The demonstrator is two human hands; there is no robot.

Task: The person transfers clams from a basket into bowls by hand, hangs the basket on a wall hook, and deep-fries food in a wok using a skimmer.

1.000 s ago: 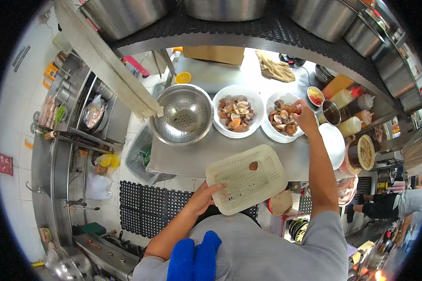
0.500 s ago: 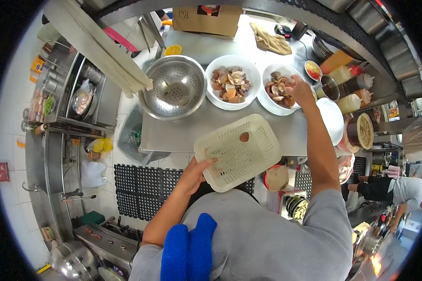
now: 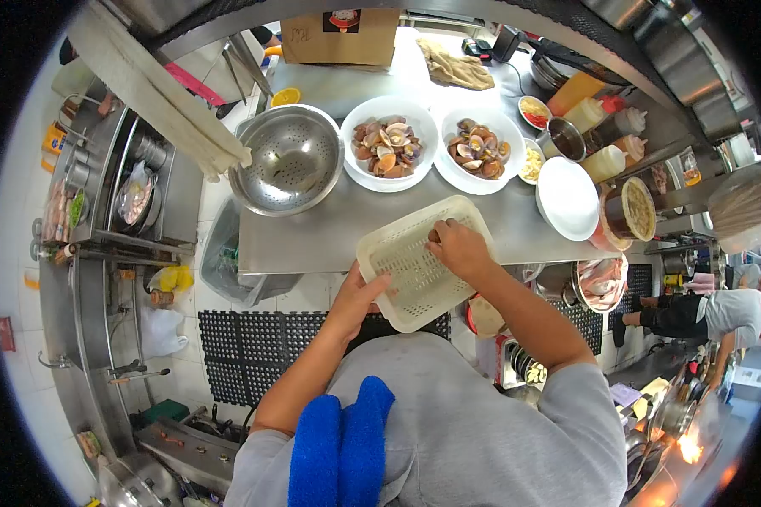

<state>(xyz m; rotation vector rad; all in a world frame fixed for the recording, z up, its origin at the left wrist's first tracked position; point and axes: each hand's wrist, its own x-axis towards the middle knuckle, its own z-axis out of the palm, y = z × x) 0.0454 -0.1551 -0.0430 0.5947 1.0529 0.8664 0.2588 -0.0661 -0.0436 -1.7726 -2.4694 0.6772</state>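
My left hand [image 3: 357, 297] grips the near left rim of a cream plastic basket [image 3: 379, 253] with slotted walls, tilted just off the counter's front edge. Inside it, my right hand [image 3: 462, 248] has its fingers pinched together over the spot where a single clam lay; the hand covers the clam itself. Beyond the basket, two white bowls hold clams: a left heap [image 3: 386, 148] and a right heap [image 3: 478, 150]. Each bowl stands on a white plate. Left of them is a steel colander [image 3: 287, 165] with a few small bits at its bottom.
A steel counter [image 3: 313, 245] carries a stack of white plates [image 3: 566, 198], small bowls of chopped ingredients [image 3: 534, 111], sauce bottles [image 3: 604, 163] and a cardboard box [image 3: 338, 38]. A shelf post wrapped in cloth [image 3: 169, 93] rises at left. A co-worker [image 3: 727, 313] bends near a flame at right.
My right hand has come from the right bowl of clams back into the basket, onto the lone clam. My left hand still holds the basket. The view has shifted slightly.
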